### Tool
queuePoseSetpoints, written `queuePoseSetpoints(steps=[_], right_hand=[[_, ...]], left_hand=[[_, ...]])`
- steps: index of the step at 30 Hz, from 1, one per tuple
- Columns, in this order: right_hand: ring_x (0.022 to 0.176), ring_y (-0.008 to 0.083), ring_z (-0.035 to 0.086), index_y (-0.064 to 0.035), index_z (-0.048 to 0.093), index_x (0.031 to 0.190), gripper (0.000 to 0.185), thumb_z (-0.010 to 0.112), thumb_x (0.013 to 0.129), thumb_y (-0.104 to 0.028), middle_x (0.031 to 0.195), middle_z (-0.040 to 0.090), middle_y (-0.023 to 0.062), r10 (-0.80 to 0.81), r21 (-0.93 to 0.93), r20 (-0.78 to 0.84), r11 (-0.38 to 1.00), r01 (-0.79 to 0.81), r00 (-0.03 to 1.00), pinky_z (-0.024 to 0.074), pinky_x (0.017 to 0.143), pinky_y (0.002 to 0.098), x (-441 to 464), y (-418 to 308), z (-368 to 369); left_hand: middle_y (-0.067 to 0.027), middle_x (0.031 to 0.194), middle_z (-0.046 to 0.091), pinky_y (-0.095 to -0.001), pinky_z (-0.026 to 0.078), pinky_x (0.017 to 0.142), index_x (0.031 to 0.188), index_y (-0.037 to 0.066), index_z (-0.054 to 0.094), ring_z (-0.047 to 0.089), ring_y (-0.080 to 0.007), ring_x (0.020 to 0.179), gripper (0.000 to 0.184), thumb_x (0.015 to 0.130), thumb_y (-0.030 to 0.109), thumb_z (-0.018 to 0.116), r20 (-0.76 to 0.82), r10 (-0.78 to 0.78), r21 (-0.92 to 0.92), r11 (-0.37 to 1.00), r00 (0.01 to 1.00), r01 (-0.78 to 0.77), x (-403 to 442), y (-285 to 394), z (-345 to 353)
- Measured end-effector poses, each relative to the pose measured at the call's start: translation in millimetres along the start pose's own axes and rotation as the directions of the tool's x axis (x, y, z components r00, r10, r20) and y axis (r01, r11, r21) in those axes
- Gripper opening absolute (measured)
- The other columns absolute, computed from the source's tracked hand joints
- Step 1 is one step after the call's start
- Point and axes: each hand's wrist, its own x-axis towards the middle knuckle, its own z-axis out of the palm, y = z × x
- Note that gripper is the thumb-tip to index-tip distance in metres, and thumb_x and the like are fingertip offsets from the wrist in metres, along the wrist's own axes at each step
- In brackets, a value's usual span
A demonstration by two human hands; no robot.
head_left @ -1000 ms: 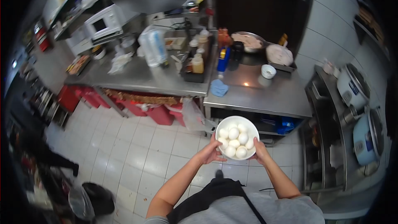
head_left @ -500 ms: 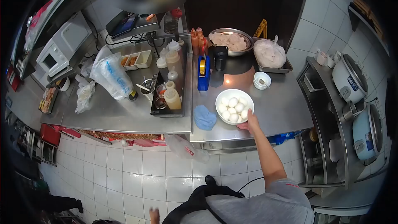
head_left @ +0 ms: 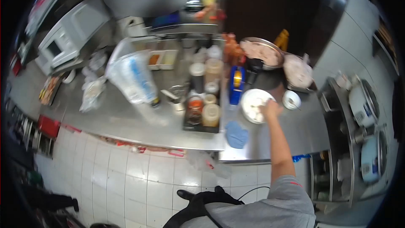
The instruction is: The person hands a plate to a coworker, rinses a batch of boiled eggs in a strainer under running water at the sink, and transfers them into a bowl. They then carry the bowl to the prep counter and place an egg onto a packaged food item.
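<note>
A white bowl [head_left: 246, 113] of several peeled-looking white eggs [head_left: 254, 105] stands on the steel counter, right of the blue tape dispenser and behind a blue cloth [head_left: 236, 135]. My right hand [head_left: 271, 109] is over the bowl's right side; motion blur smears its fingers, and whether they touch an egg or the rim cannot be made out. My left hand is out of the picture. Close to the right of my hand is a small white bowl [head_left: 291, 100].
Behind the bowl are a blue tape dispenser [head_left: 236, 85], a metal bowl of pale meat [head_left: 262, 53] and a bagged tray [head_left: 298, 72]. A black bottle caddy [head_left: 201, 125] stands left. Rice cookers [head_left: 363, 103] fill the right shelf. A person's dark-clothed leg [head_left: 63, 201] is at lower left.
The egg bowl has gone from both my hands to the counter, then farther back beside the tape dispenser. My left hand has left the view. My right hand has moved over the bowl.
</note>
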Motion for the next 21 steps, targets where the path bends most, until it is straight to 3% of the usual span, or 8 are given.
queuePoseSetpoints(steps=[4,6,8,9,12,17,18,21], right_hand=[[0.086,0.0295,0.061,-0.0012,0.062,0.096,0.052,0.07,0.06,-0.038,0.091,0.064,0.0166,0.079,0.432,-0.006,0.899,-0.068,0.997,0.0471,0.073,0.0396,51,44,44],[0.069,0.0197,0.055,-0.0037,0.062,0.092,0.044,0.068,0.065,-0.038,0.079,0.061,0.0067,0.063,0.815,0.167,0.553,-0.174,0.984,0.0458,0.064,0.0378,71,72,60],[0.079,0.0122,0.048,-0.022,0.053,0.112,0.049,0.063,0.071,-0.048,0.098,0.053,0.0006,0.159,0.885,0.438,0.096,-0.456,0.885,0.0397,0.071,0.0378,41,78,38],[0.085,0.0114,0.047,-0.03,0.049,0.116,0.052,0.063,0.07,-0.052,0.106,0.049,-0.0015,0.115,0.885,0.464,-0.115,-0.452,0.879,0.038,0.074,0.0395,40,85,38],[0.083,0.0149,0.055,-0.0192,0.054,0.103,0.038,0.067,0.073,-0.038,0.096,0.056,0.0062,-0.023,0.802,0.392,-0.48,-0.354,0.92,0.0477,0.075,0.0388,6,74,4],[0.09,0.0227,0.058,0.0002,0.049,0.112,0.036,0.057,0.082,-0.018,0.109,0.055,0.0176,-0.341,0.73,0.042,-0.632,-0.262,0.939,0.0514,0.071,0.027,-64,-7,-76],[0.094,0.0243,0.056,0.0029,0.047,0.114,0.037,0.056,0.083,-0.016,0.108,0.055,0.0174,-0.457,0.707,-0.014,-0.634,-0.315,0.889,0.0481,0.079,0.0318,-92,-45,-98],[0.106,0.026,0.051,0.0063,0.047,0.115,0.04,0.055,0.083,-0.015,0.115,0.053,0.0194,-0.436,0.683,-0.097,-0.683,-0.258,0.895,0.0416,0.09,0.0334,-109,-101,-104]], left_hand=[[-0.0164,0.1,0.058,-0.0338,0.05,0.068,0.121,0.001,0.043,0.06,-0.0257,0.082,0.051,0.073,0.01,0.056,-0.001,-0.041,-0.207,0.977,0.999,0.04,36,-31,-65],[-0.0154,0.097,0.06,-0.0339,0.05,0.067,0.12,0.001,0.045,0.061,-0.0253,0.079,0.05,0.072,0.011,0.056,0.016,-0.069,-0.342,0.937,0.998,0.07,62,-39,-102],[-0.0144,0.094,0.062,-0.0341,0.051,0.065,0.118,0.002,0.047,0.063,-0.0249,0.076,0.048,0.072,0.011,0.056,-0.076,-0.042,-0.383,0.924,0.996,0.01,76,-28,-136],[-0.0149,0.094,0.062,-0.0341,0.05,0.067,0.119,0.001,0.048,0.063,-0.025,0.078,0.048,0.072,0.011,0.054,-0.149,-0.018,-0.34,0.94,0.989,-0.034,78,-15,-149],[-0.0161,0.104,0.058,-0.0374,0.049,0.064,0.123,0.002,0.043,0.061,-0.0253,0.085,0.05,0.076,0.012,0.052,-0.159,0.039,-0.22,0.973,0.987,-0.074,92,18,-182],[-0.0158,0.091,0.062,-0.032,0.047,0.052,0.124,0.0,0.043,0.061,-0.0219,0.074,0.052,0.075,0.011,0.054,-0.068,0.258,0.042,0.966,0.964,-0.255,180,18,-185],[-0.0217,0.098,0.062,-0.0336,0.047,0.082,0.114,-0.002,0.053,0.06,-0.0289,0.092,0.048,0.07,0.018,0.059,-0.079,0.21,0.011,0.978,0.975,-0.21,181,32,-184],[-0.0201,0.088,0.063,-0.0337,0.049,0.073,0.113,-0.003,0.052,0.062,-0.0263,0.081,0.048,0.071,0.017,0.061,0.022,0.317,0.162,0.935,0.948,-0.316,184,80,-201]])
